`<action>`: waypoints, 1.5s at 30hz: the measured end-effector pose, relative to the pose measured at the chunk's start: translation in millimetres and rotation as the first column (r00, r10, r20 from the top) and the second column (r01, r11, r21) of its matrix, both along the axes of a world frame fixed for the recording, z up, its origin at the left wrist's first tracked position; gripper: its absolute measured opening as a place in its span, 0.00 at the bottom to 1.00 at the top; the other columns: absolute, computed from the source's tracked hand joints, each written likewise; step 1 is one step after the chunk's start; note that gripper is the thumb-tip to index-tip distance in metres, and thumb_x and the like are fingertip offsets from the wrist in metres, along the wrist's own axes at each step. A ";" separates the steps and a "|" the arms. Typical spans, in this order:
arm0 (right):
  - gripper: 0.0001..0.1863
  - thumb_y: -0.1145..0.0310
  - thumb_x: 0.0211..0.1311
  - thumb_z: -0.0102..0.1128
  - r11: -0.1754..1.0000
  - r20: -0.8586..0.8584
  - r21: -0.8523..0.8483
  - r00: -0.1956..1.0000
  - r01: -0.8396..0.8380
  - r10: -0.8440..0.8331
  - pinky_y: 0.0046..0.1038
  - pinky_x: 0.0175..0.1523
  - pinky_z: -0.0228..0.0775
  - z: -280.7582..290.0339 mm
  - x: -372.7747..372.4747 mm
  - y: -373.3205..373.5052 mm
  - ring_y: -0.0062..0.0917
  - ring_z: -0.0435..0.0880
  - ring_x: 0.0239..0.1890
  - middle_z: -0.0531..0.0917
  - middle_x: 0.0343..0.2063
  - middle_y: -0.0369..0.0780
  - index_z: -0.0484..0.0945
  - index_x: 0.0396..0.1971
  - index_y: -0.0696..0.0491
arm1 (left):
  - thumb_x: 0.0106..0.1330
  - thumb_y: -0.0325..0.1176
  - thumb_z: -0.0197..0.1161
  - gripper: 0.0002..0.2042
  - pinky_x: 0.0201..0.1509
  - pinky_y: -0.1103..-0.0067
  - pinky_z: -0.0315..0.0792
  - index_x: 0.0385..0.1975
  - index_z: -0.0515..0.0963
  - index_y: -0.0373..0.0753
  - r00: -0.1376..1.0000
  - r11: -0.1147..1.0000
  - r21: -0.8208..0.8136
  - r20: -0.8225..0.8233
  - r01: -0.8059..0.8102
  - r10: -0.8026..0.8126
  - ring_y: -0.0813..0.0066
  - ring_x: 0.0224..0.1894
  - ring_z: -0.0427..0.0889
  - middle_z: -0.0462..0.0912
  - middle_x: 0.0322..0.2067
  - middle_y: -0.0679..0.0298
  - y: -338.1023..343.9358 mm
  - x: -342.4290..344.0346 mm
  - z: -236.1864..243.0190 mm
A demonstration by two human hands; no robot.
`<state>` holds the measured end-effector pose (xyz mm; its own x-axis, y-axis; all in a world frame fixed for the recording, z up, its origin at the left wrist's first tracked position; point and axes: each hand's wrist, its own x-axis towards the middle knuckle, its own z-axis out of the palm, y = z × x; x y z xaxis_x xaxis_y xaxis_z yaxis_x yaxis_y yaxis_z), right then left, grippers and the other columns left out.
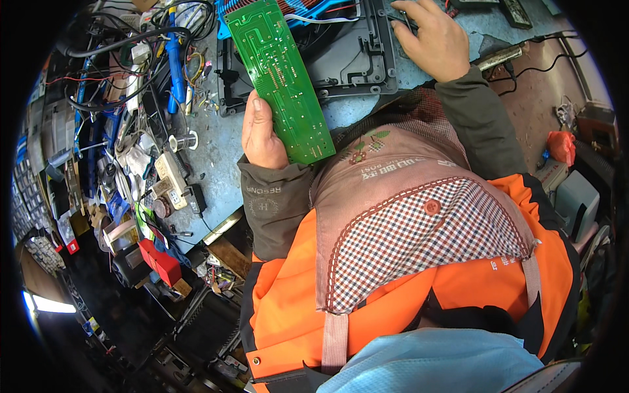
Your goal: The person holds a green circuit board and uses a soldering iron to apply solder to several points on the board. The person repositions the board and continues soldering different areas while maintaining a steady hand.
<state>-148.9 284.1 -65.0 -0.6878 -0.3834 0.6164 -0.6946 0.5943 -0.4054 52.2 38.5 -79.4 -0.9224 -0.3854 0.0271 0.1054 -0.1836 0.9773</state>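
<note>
A long green circuit board [288, 85] stands tilted in my left hand [263, 134], which grips its lower left edge with the thumb along the face. Solder points and rows of small parts show on that face. Behind the board lies a dark plastic appliance housing [367, 84], open on top, with a blue frame [322, 12] and a pale flat cable [321, 20] at its far side. My right hand [436, 42] is at the housing's right edge, thumb and fingers curled around a small dark thing that I cannot make out.
Cables, a blue pen-like tool [175, 72] and a power strip [170, 177] clutter the bench's left side. A small solder-like spool [184, 141] lies nearby. A red box [160, 262] sits below the bench edge. At right are a black cable [550, 69] and a red bag [561, 147].
</note>
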 end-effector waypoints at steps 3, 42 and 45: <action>0.13 0.68 0.58 0.67 1.000 -0.003 -0.005 1.000 -0.006 0.006 0.45 0.42 0.78 -0.5 -0.4 0.3 0.48 0.84 0.37 0.82 0.34 0.47 0.84 0.43 0.53 | 0.87 0.47 0.39 0.25 0.51 0.62 0.84 0.67 0.67 0.30 1.000 1.000 -0.007 -0.001 -0.005 0.005 0.52 0.47 0.89 0.83 0.52 0.41 -0.1 -0.5 -0.4; 0.12 0.68 0.58 0.68 1.000 -0.038 0.009 0.999 0.002 -0.001 0.46 0.41 0.76 -5.1 2.6 -0.4 0.48 0.84 0.37 0.81 0.33 0.46 0.84 0.42 0.52 | 0.87 0.47 0.37 0.27 0.48 0.63 0.85 0.66 0.69 0.28 0.998 0.999 -0.022 0.037 -0.049 0.049 0.51 0.45 0.89 0.85 0.51 0.42 -5.1 -1.9 -5.5; 0.12 0.68 0.58 0.68 1.000 -0.042 0.009 0.999 0.011 -0.011 0.46 0.40 0.76 -5.1 3.1 -0.3 0.48 0.84 0.37 0.81 0.33 0.46 0.84 0.41 0.52 | 0.87 0.47 0.37 0.27 0.47 0.63 0.85 0.66 0.69 0.28 0.998 0.998 -0.027 0.043 -0.051 0.052 0.51 0.45 0.89 0.85 0.50 0.42 -4.3 -2.2 -4.3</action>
<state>-145.7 283.8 -70.1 -0.6657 -0.3817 0.6412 -0.7042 0.6057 -0.3706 49.9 34.2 -83.7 -0.9018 -0.4322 -0.0020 0.0716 -0.1539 0.9855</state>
